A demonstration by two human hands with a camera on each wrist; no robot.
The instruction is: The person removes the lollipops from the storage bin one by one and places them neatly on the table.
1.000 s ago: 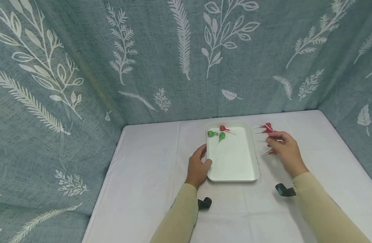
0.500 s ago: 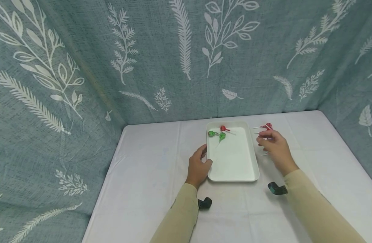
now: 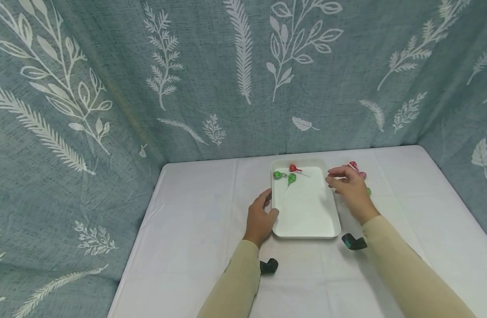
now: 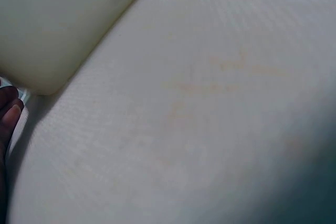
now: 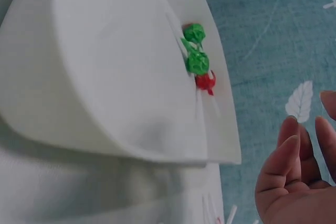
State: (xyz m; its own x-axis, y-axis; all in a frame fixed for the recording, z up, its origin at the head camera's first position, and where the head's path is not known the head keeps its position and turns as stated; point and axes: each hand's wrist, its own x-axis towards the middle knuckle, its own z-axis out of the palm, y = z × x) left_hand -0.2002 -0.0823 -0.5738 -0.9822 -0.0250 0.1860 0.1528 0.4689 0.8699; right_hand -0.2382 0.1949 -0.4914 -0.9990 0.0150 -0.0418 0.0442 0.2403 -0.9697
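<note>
A white rectangular tray stands on the table with one red lollipop and two green lollipops at its far end. My left hand grips the tray's left edge, thumb at the rim and fingers along the outer side. At the tray's upper right edge hovers my right hand. Its fingers are loosely bent and I see nothing between them; in the right wrist view the fingertips stand apart. Beyond that hand, a red lollipop, a pink one and a green one lie on the table, partly hidden.
White cloth covers the table. A blue-green curtain with white leaf patterns hangs behind and along the sides. Small black devices, such as the left one, stick out from both sleeves. Lollipop sticks show low in the right wrist view.
My right hand has moved left from the lollipops on the table to the tray's right edge. The left hand keeps its place on the tray, and the lollipops inside have not moved.
</note>
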